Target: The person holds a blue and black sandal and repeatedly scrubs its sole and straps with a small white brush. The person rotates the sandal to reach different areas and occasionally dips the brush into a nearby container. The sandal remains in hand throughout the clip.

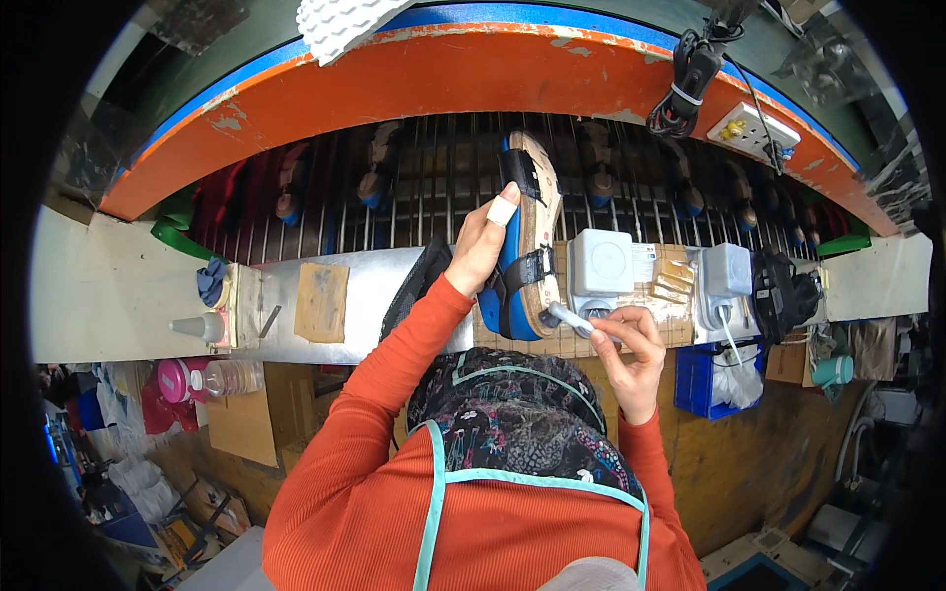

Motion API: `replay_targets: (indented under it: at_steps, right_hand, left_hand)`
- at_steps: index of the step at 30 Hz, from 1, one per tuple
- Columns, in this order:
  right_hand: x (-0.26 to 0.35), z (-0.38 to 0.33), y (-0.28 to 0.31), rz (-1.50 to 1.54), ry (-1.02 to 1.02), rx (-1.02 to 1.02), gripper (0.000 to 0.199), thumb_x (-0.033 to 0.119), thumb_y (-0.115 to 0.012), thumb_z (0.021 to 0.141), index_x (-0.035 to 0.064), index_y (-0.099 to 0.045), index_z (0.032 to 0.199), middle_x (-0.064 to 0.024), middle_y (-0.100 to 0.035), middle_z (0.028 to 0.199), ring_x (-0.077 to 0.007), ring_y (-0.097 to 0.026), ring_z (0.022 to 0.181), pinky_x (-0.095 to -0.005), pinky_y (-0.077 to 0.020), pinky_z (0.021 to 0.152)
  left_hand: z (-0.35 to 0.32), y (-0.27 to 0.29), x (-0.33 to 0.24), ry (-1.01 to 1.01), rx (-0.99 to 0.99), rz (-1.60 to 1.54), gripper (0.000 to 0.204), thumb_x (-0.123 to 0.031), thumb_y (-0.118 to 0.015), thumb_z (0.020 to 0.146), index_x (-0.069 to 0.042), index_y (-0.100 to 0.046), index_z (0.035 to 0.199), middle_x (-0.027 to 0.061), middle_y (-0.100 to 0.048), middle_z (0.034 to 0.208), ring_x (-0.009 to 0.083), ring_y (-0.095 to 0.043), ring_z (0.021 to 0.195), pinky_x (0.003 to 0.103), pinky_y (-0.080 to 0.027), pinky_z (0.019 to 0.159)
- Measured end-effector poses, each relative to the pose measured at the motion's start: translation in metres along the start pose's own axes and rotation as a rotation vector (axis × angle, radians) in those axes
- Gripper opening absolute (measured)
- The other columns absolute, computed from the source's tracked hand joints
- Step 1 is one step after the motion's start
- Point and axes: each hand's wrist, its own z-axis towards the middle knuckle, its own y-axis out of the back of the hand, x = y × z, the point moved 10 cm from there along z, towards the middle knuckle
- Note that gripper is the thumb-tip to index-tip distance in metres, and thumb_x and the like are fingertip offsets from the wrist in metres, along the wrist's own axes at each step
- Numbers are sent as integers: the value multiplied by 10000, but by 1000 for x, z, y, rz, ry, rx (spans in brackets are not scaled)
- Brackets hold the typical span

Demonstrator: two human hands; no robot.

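Observation:
My left hand (478,251), a white bandage round one finger, is closed on a sandal (538,222) mounted on a blue last. The sandal has black straps, and its pale underside faces right. It stands tilted upright, toe away from me, heel toward me. Pinched in my right hand (634,360) is a slim light grey brush (570,317), its tip at the heel end of the sole; whether it touches is hard to tell. Just right of the sandal stands a light grey pot (601,261). Another grey pot (727,271) with a white stick is farther right.
Beyond the bench lies a rack of metal rods (443,167) with several shoes on lasts, under an orange beam (394,91). Dark straps (419,286) lie by my left forearm. Right are a black bundle (783,291), a blue crate (702,384) and a hanging cable (690,84).

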Motion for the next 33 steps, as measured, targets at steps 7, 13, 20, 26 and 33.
replay_targets:
  at_steps: [7, 13, 20, 26, 33]
  right_hand:
    - [10, 10, -8, -255, 108, -38, 184, 119, -771, 764, 121, -760, 948, -4, -623, 910, -90, -498, 633, -287, -305, 740]
    - [33, 16, -6, -406, 314, -151, 205, 106, -765, 762, 134, -753, 965, 1, -616, 906, -94, -503, 655, -310, -297, 758]
    - [18, 27, -17, -254, 261, 57, 170, 115, -777, 743, 129, -758, 911, 13, -625, 894, -103, -492, 585, -289, -307, 725]
    - [29, 32, -24, -279, 364, 140, 167, 61, -764, 751, 66, -752, 917, -30, -609, 888, -107, -505, 648, -262, -365, 700]
    - [44, 47, -37, -242, 465, 195, 208, 114, -783, 708, 142, -763, 914, 3, -637, 879, -129, -518, 705, -309, -321, 724]
  left_hand:
    - [3, 6, 5, -34, -25, 73, 688, -628, -485, 912, 40, -648, 930, 50, -600, 774, 105, -515, 727, 270, -432, 687]
    - [7, 6, -2, -98, -25, 127, 701, -622, -488, 913, 55, -658, 981, 73, -627, 793, 122, -547, 752, 273, -445, 712]
    - [14, 2, 12, 143, 78, 10, 694, -634, -504, 904, 7, -624, 1140, 106, -666, 1000, 129, -629, 856, 262, -496, 773]
    - [13, -11, 27, 340, 187, -98, 702, -679, -481, 891, -60, -612, 1196, 60, -671, 1004, 103, -634, 850, 256, -507, 780]
    - [-4, -29, 47, 546, 396, -364, 667, -639, -485, 913, -100, -560, 1299, 75, -646, 1187, 118, -646, 982, 283, -541, 848]
